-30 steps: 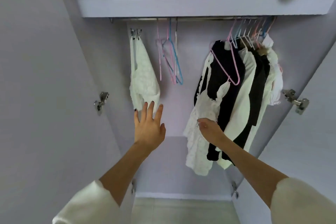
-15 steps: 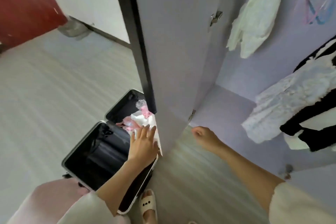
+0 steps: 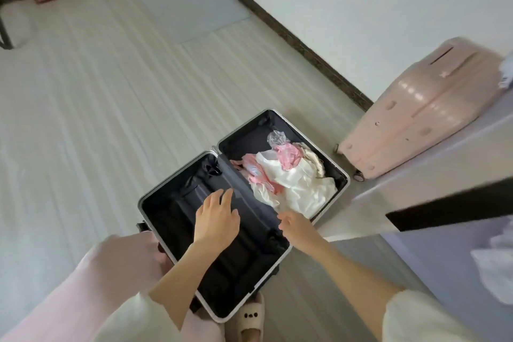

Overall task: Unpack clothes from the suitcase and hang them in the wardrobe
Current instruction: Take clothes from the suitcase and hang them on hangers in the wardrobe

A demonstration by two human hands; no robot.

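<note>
near half of open suitcase (image 3: 155,204) bare, free reach | far half heaped with clothes (image 3: 288,175) | wardrobe door (image 3: 444,175) edge crowds far-right corner | pink suitcase (image 3: 416,119) beyond it

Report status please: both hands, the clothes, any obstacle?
Left hand open, right hand open, both empty above open suitcase. Clothes piled in far half. Nothing between hands and clothes.

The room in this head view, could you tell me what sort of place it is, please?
Probably a bedroom at home: an open suitcase of clothes on the floor, a pink suitcase by the wall, and a wardrobe door at the right.
</note>
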